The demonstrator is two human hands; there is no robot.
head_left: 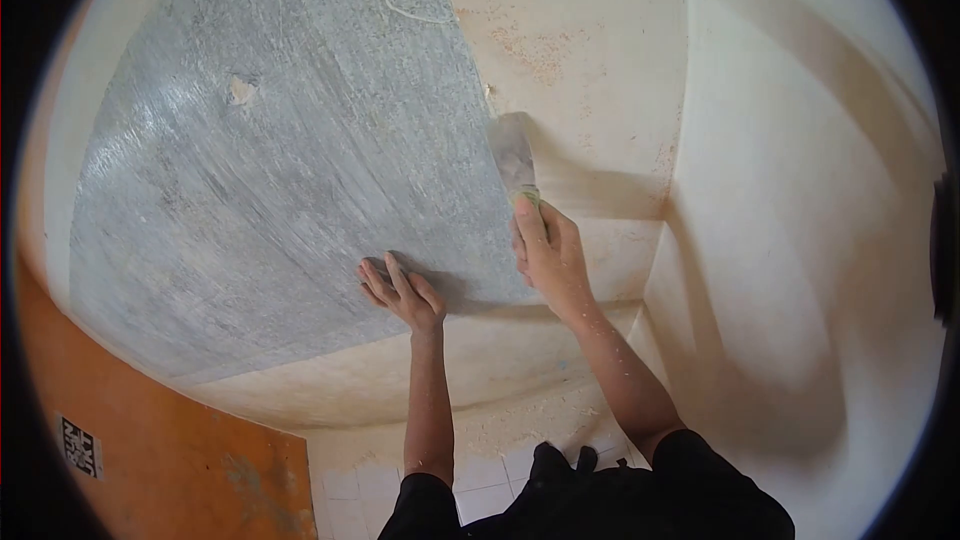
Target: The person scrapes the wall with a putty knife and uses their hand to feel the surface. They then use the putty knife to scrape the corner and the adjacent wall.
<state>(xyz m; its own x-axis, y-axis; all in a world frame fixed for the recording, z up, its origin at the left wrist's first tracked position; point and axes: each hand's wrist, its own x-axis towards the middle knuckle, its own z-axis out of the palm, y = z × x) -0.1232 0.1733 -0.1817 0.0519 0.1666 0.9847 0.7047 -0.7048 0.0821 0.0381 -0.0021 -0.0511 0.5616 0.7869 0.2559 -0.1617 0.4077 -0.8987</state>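
Observation:
My right hand (552, 258) is closed round the greenish handle of a scraper (514, 152). Its broad, dusty metal blade points up and lies at the right border of a grey wall area (290, 190), where pale wall begins. My left hand (405, 295) rests on the lower part of the grey area with its fingers apart; a dark patch beside them looks like shadow. White flecks dot my right forearm.
Pale wall (590, 30) borders the grey area, and a corner leads to a white side wall (780, 190). An orange surface with a black-and-white sticker (80, 447) stands lower left. Pale debris (480, 445) lies along the tiled floor (370, 495).

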